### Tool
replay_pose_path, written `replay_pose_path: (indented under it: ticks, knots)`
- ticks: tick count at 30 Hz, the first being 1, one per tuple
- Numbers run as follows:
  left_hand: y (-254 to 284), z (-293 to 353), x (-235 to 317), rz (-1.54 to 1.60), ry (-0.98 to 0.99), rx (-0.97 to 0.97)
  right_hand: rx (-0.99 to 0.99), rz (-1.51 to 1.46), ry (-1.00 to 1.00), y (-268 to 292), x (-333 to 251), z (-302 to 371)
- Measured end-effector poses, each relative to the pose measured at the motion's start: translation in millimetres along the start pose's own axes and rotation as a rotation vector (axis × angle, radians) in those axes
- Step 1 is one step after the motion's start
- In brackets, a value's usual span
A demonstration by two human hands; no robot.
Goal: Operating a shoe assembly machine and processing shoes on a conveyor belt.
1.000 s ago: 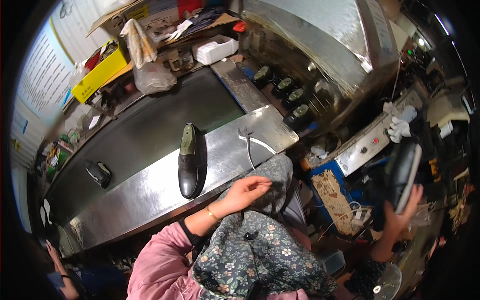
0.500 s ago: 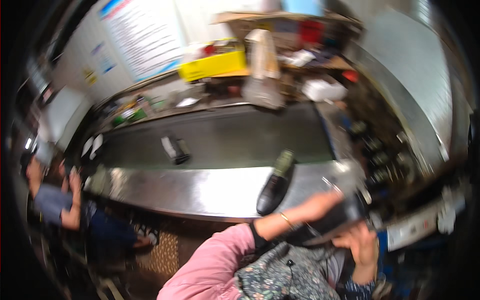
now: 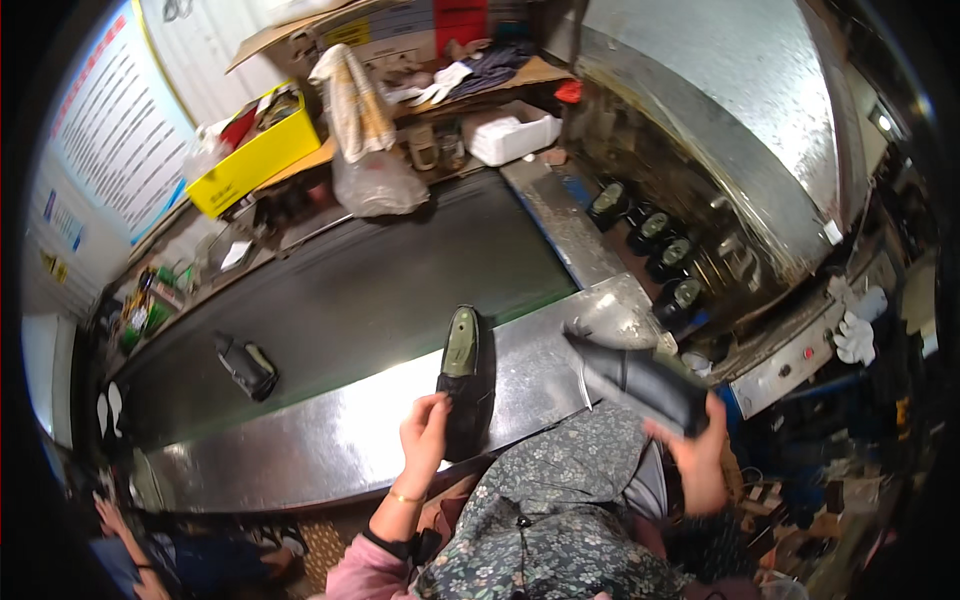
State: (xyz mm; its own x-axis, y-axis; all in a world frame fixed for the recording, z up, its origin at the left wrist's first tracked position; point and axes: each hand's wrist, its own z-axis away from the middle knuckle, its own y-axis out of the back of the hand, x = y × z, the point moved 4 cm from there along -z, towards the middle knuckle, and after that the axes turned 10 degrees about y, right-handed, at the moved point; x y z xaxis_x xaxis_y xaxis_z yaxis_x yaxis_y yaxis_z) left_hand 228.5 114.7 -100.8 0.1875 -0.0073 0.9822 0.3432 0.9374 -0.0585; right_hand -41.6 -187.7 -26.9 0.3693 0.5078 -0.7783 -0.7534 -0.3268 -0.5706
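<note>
In my right hand (image 3: 695, 440) is a black leather shoe (image 3: 650, 385), gripped at one end, its other end pointing up and left over the metal ledge. A second black shoe (image 3: 466, 415), with a green last (image 3: 461, 340) showing in its opening, lies across the ledge and the belt's edge. My left hand (image 3: 425, 430) is right beside this shoe, fingers curled and pressed together near its left side. What they pinch, if anything, is hidden. A thin pale strand (image 3: 583, 385) shows beside the held shoe.
Another dark shoe (image 3: 247, 366) lies on the dark belt (image 3: 330, 290) behind the shiny ledge (image 3: 300, 430). Several lasted shoes (image 3: 672, 255) stand at the right. A yellow box (image 3: 255, 150) and a white tray (image 3: 512, 133) are at the back. A co-worker's hand (image 3: 110, 515) shows lower left.
My left hand has moved left, away from the shoe in my right hand, to the shoe on the ledge. The right hand keeps its shoe, now tilted up-left. The view has turned rightward.
</note>
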Motion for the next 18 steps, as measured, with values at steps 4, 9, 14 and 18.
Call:
replay_pose_path:
  ticks: [4, 9, 14, 18]
  knots:
    - [10, 13, -12, -0.114, 0.011, -0.014, -0.018, 0.355, 0.724, -17, -29, -161]
    - [-23, 17, 24, -0.609, -0.26, -0.035, -0.144, 0.994, 0.826, -100, -5, -222]
    - [-36, -7, 21, -0.929, -0.392, 0.091, -1.033, 0.974, 0.424, -128, 133, -41]
    - [-44, -51, 0, -0.816, -0.323, 0.075, -0.824, 0.817, -0.059, -52, 161, 33]
